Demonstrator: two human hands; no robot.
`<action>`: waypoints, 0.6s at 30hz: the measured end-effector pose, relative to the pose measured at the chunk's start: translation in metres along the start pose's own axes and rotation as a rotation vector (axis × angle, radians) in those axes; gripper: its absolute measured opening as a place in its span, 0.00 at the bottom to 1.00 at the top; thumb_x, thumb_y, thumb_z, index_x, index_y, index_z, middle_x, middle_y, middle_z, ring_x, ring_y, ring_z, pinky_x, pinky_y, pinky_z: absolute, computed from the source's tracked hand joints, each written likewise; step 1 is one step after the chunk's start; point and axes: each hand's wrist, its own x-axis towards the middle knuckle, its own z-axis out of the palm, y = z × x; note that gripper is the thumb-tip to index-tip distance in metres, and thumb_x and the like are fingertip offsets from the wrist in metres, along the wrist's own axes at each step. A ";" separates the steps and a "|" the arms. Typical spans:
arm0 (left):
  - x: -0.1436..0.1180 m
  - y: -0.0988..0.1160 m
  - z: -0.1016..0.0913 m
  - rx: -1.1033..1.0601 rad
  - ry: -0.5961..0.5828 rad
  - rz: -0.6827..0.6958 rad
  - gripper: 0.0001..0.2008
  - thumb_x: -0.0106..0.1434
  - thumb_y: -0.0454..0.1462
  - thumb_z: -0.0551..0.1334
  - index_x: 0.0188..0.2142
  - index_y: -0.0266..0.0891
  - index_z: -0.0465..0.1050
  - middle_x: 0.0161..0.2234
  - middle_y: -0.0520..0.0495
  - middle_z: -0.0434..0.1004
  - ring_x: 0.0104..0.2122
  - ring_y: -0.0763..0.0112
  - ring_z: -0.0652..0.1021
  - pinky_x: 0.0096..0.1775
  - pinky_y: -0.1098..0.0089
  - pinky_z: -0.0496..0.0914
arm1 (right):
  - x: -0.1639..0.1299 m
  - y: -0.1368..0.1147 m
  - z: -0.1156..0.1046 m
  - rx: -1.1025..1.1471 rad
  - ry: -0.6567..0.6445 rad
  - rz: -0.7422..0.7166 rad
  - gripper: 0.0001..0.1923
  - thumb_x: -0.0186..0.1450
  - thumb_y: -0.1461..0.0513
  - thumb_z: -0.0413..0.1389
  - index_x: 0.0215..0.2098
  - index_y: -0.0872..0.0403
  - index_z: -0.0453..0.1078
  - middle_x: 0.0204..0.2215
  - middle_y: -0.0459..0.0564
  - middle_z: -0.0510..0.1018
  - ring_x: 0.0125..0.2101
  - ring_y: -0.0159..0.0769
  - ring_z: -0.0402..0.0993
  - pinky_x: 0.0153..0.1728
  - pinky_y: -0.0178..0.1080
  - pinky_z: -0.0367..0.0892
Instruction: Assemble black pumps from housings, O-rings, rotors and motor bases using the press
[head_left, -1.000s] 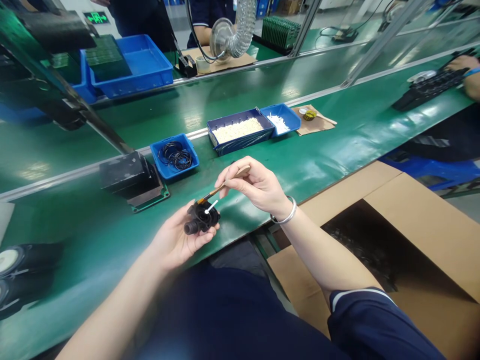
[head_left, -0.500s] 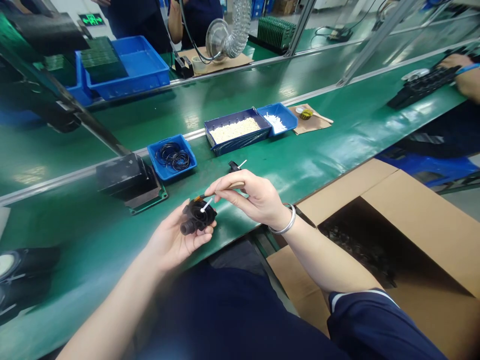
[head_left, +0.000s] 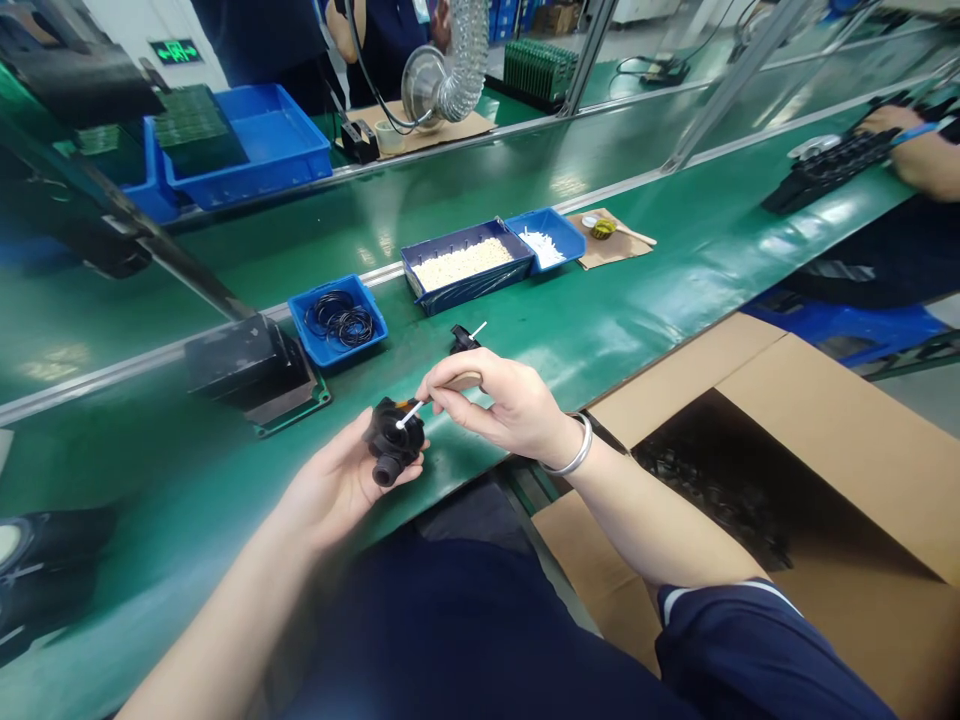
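My left hand (head_left: 337, 488) holds a round black plastic housing (head_left: 388, 445) with a short spout pointing down toward me. From the middle of the housing a thin white pin (head_left: 411, 412) sticks up at a slant. Pinched in my right hand (head_left: 514, 405) is a small brush with a wooden handle (head_left: 466, 381); its orange-brown tip reaches the far rim of the housing, partly hidden by my fingers. Just beyond my right hand, a second black part (head_left: 463, 339) with a white pin lies on the green bench (head_left: 555, 340).
Small blue bins hold black rings (head_left: 341, 318), cream-coloured pieces (head_left: 469, 265) and white pins (head_left: 544, 247). A yellow-green pot (head_left: 603, 229) sits on cardboard. At right stands an open carton (head_left: 810, 430) of dark parts. A co-worker's hand (head_left: 889, 120) is at a black assembly.
The housing has turned in my left hand, so its spout points more toward me. My right hand has shifted slightly with the brush. The whole view has moved a little.
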 end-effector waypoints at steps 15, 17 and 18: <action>-0.005 0.002 0.001 0.420 0.049 0.392 0.18 0.61 0.42 0.68 0.50 0.41 0.76 0.45 0.44 0.80 0.42 0.66 0.80 0.43 0.72 0.76 | -0.002 -0.005 -0.005 -0.072 0.025 -0.003 0.04 0.70 0.65 0.54 0.44 0.54 0.66 0.32 0.44 0.76 0.31 0.26 0.75 0.36 0.31 0.71; -0.005 0.001 0.000 0.465 0.088 0.453 0.20 0.59 0.41 0.70 0.51 0.42 0.75 0.47 0.44 0.79 0.45 0.66 0.79 0.45 0.72 0.74 | -0.002 -0.008 -0.005 -0.074 0.029 -0.001 0.03 0.70 0.65 0.55 0.43 0.54 0.66 0.32 0.44 0.76 0.30 0.26 0.75 0.34 0.30 0.70; -0.005 0.001 -0.001 0.484 0.106 0.488 0.22 0.58 0.40 0.71 0.51 0.42 0.75 0.47 0.44 0.79 0.46 0.66 0.79 0.46 0.73 0.74 | -0.002 -0.009 -0.005 -0.070 0.030 0.003 0.03 0.70 0.65 0.55 0.43 0.54 0.66 0.32 0.43 0.76 0.30 0.25 0.74 0.34 0.30 0.70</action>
